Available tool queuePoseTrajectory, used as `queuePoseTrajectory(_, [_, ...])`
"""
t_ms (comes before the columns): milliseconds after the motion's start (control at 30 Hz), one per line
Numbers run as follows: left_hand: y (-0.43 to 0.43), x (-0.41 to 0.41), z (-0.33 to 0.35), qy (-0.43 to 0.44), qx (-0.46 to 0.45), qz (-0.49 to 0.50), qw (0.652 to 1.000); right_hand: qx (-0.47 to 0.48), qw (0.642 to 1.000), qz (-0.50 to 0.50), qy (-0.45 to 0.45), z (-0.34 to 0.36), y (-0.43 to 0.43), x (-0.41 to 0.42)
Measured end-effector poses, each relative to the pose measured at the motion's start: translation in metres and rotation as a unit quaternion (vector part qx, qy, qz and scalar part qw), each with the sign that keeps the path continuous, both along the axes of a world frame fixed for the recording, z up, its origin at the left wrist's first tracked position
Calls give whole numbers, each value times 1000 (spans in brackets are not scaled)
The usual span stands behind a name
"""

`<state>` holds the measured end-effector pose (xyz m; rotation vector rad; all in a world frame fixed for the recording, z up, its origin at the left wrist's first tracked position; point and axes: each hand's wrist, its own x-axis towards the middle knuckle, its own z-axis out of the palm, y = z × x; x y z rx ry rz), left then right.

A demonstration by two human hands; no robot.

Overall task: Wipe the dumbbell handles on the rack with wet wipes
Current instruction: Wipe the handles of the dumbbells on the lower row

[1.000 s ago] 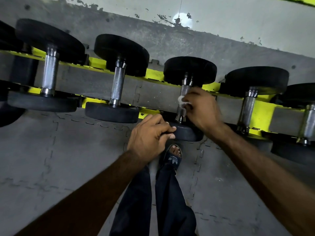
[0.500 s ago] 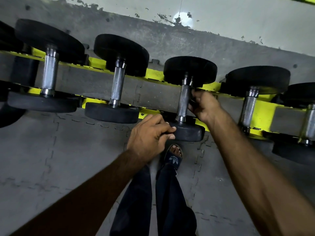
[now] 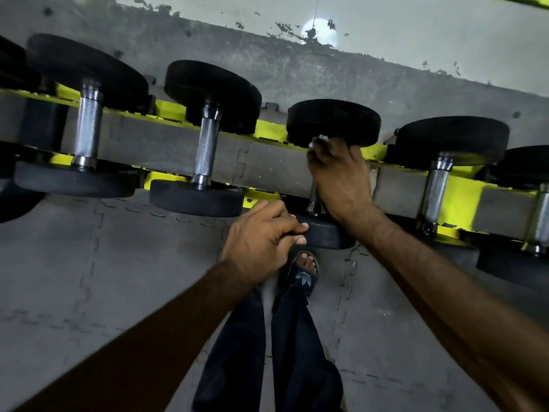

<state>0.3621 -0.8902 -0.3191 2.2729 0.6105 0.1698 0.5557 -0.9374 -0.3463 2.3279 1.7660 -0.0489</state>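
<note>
Dumbbell rack point(image 3: 463, 200), yellow: middle dumbbell point(image 3: 332, 120) is seated across it. Near plate point(image 3: 325, 233), at rack's front, is gripped by curled left hand point(image 3: 261, 236). Handle point(image 3: 312, 199) is enclosed by right hand point(image 3: 341, 176), wet wipe point(image 3: 319, 138) pinched against it.

Grey mats point(image 3: 74, 278) are covering the floor, locking together along jigsaw-toothed seams point(image 3: 94, 233). The seams are running both across the view and away from it. The mat surface is looking dusty and scuffed. Farther back a darker grey band point(image 3: 297, 72) is running slantwise, streaked and dotted with small dark marks. Above it a pale grey-green wall point(image 3: 430, 34) is showing chipped, flaking patches along its lower edge. A bright round spot of light point(image 3: 322, 32) is glowing there, with a thin dark line point(image 3: 317, 7) rising from it. A yellow strip point(image 3: 534, 1) is cutting across the top right corner. The light overall is staying dim.
</note>
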Motion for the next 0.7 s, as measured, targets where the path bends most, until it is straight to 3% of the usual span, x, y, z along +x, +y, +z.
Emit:
queuePoseTrajectory(100, [0,2,0,-2,7,-7,1000,-72,993,97,4,21,8,-5])
queuePoseTrajectory(167, [0,2,-1,-4,9,-7,1000,-153,975,146,70,33,18,-1])
queuePoseTrajectory(267, [0,0,-2,-6,5,-5,1000,-238,950,135,150,43,27,2])
queuePoseTrajectory(333, [-1,-1,-2,-3,5,-2,1000,-203,957,107,177,37,25,9])
queuePoseTrajectory(400, [-2,-1,-2,0,2,4,1000,-106,975,46,188,27,14,16])
queuePoseTrajectory(467, [-2,-1,-1,0,-1,7,1000,38,970,-57,234,23,-6,13])
queuePoseTrajectory(533, [-2,-1,-1,2,3,5,1000,120,928,-183,301,25,-25,-2])
queuePoseTrajectory(600, [-2,-2,-2,4,4,7,1000,137,867,-297,375,21,-37,-13])
queuePoseTrajectory(700, [-2,-2,-4,-3,1,6,1000,219,729,-432,484,12,-30,-4])
